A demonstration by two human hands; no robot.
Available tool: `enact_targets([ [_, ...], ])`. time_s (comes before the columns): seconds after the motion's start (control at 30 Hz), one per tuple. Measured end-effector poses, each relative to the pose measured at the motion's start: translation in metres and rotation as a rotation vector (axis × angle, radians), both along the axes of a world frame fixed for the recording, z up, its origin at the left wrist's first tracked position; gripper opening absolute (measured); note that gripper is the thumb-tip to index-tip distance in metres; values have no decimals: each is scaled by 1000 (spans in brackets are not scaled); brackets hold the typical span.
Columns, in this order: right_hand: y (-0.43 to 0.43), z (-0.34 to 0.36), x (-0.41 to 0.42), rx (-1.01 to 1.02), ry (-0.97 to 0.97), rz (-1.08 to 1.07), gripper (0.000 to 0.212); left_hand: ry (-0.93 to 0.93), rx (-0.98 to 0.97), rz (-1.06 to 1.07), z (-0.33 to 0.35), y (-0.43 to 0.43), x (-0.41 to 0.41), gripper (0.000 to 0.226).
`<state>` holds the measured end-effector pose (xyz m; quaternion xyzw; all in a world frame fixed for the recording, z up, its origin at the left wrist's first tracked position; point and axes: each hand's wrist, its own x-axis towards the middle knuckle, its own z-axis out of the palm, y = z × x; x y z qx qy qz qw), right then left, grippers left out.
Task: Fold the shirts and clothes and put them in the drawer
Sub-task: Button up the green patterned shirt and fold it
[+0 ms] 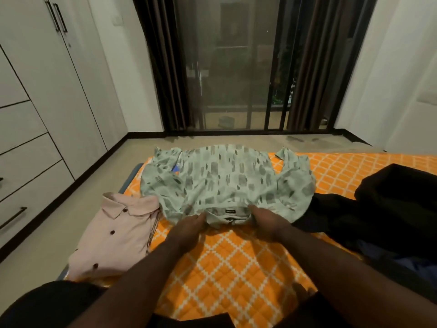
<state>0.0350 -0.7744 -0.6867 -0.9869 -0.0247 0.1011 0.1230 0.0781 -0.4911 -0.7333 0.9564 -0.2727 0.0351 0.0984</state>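
The green shirt (227, 183) lies spread across the middle of the frame on the orange quilt (231, 263), back side up, pale green with grey dashes. Its collar (228, 217) is at the near edge, toward the person, and its sleeves are bunched at the far left and far right corners. Both hands are at that collar. The left hand (189, 229) pinches the cloth at the collar's left end, fingers curled onto the fabric. The right hand (266, 221) grips the collar's right end, fingers bent down over the cloth (the fingertips themselves are hidden in the folds). Both forearms reach up from the bottom of the frame.

Just left of the green shirt, touching its edge, a pink shirt (115, 235) lies folded at the lower left of the quilt, collar up and dark buttons showing. To the right, dark clothes (369, 221) are heaped in a pile against the green shirt's right side, running to the right edge of the frame; some blue cloth shows lower down in that heap, though I cannot tell what garment it is.

Along the left of the frame stands a white wardrobe (47, 91) with drawers (26, 166) below, all of them closed, with dark bar handles. At the top centre, a dark glass door (236, 67) is flanked by brown curtains (163, 67)
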Motion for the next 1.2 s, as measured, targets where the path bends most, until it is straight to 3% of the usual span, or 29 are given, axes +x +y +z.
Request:
enact_targets([
  [0.13, 10, -3, 2, 56, -75, -41, 102, 65, -137, 82, -4, -3, 6, 57],
  [0.23, 8, -1, 1, -42, -67, 17, 66, -58, -76, 114, -8, -4, 9, 67],
  [0.3, 3, 1, -1, -136, -85, 56, 38, -32, -23, 157, -7, -7, 14, 73],
  [0.37, -4, 0, -2, -153, -114, 55, 29, 64, -30, 177, -1, -9, 16, 60],
  [0.47, -10, -1, -2, -146, -111, 51, 16, 120, -126, 137, 4, -5, 15, 17],
  [0.53, -12, -1, 1, -109, -70, 48, 3, 100, -138, 91, 6, -1, 15, 15],
  [0.63, -14, -1, 6, -55, 10, 62, 15, 101, -171, 29, 8, 6, 17, 33],
  [0.7, -19, -1, 7, -57, 46, 77, 22, 138, -150, -22, 17, 12, 18, 30],
  [0.8, -27, -1, 6, -92, 92, 87, 44, 167, -26, -97, 32, 21, 19, 23],
  [0.97, -31, 3, 0, -118, 197, 147, 47, 224, 247, -102, 40, 19, 5, 15],
  [1.07, -36, 16, -3, 59, 205, 68, 45, 180, 275, -111, 48, 11, -5, 28],
  [1.2, -65, 42, -3, 605, -12, -359, 24, 136, 109, -122, 67, -9, -8, 25],
])
